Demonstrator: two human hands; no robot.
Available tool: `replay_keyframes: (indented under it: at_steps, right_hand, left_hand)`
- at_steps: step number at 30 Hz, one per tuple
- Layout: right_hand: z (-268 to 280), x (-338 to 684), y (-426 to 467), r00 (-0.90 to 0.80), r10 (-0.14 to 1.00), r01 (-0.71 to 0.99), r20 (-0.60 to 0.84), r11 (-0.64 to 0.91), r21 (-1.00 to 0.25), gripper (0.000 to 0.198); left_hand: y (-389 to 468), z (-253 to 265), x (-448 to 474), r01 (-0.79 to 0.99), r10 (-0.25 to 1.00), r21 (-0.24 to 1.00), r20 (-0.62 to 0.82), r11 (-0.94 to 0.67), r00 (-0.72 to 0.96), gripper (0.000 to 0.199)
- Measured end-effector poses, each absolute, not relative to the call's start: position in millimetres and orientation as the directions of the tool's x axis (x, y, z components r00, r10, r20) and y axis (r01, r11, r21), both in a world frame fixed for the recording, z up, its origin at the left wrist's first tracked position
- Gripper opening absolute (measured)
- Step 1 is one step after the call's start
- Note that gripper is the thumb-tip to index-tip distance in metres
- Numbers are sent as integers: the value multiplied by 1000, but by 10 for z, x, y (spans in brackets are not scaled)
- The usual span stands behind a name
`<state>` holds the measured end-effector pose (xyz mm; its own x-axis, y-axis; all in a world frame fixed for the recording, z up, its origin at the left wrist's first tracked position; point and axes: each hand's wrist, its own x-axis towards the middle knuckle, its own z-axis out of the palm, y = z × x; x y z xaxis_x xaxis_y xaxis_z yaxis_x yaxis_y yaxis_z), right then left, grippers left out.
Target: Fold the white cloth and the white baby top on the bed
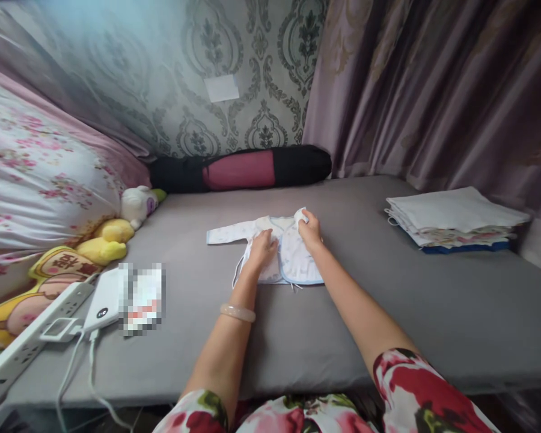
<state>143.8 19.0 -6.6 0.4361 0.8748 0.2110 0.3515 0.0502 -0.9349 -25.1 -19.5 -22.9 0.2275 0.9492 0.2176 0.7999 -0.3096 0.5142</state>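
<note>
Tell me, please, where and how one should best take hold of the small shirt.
Probably pinch the cuff of the outstretched sleeve, coming from the person's left: this sleeve lies flat, pointing away from the body of the shirt, and neither the left hand nor the right hand covers it.

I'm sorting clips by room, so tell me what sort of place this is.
Probably a bedroom: a wide, bed-like surface under a grey sheet, soft toys along one side, and long curtains hanging beside a patterned wall.
</note>
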Motion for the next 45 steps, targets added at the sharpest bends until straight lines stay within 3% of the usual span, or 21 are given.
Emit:
replay_keyframes:
  at_steps: [11, 19, 28, 35, 39, 45]
  right_hand:
    - [-184, 1073, 81, 210, 908, 689, 362, 125, -714, 53]
    - [-65, 925, -182, -36, 986, 895, 165, 106, -434, 56]
    - [-32, 929, -250, -226, 973, 916, 46, 229, -329, 57]
    - [7, 1028, -202, -290, 957, 881, -23, 258, -396, 57]
    - [-2, 1112, -192, -328, 944, 874, -25, 293, -388, 56]
    - [-54, 1229, -203, -329, 944, 891, -33, 299, -341, 62]
  left_hand:
    - [-314, -261, -237, 804, 949, 509, 228, -306, 217, 41]
    - [-306, -216, -239, 809, 960, 519, 199, -274, 197, 43]
    - [-323, -177, -264, 774, 957, 564, 194, -288, 215, 50]
    - [-383, -132, -212, 764, 952, 567, 192, -307, 240, 63]
    - [-449, -135, -164, 804, 949, 507, 115, -310, 293, 66]
    - [-461, -158, -145, 856, 945, 404, 77, -322, 319, 54]
